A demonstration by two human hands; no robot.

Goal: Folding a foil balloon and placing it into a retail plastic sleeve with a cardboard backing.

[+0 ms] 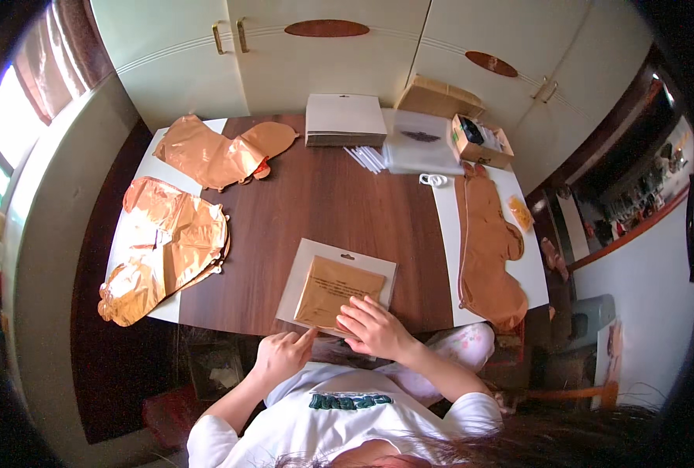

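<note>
At the near table edge lies a flat package: a white card [291, 290] with a hang hole, bearing a folded gold foil square [339, 282] with small dark print. My right hand [374, 327] rests flat over the square's lower right corner, fingers stretched and close together. Beside the package's lower edge is my left hand [284, 357]. Its index finger points to that edge while the other fingers are curled in; whatever they may grip is hidden. Flat gold foil balloons lie at the left, one stack [167, 242] nearer and another [222, 152] farther.
Along the far edge stand a stack of white cards [345, 117], white straws [365, 159], clear plastic bags [421, 144] and an open box [483, 142]. On the right are brown flat balloons [487, 249], a white ribbon roll [433, 180] and a small yellow packet [520, 212]. Cabinets stand behind.
</note>
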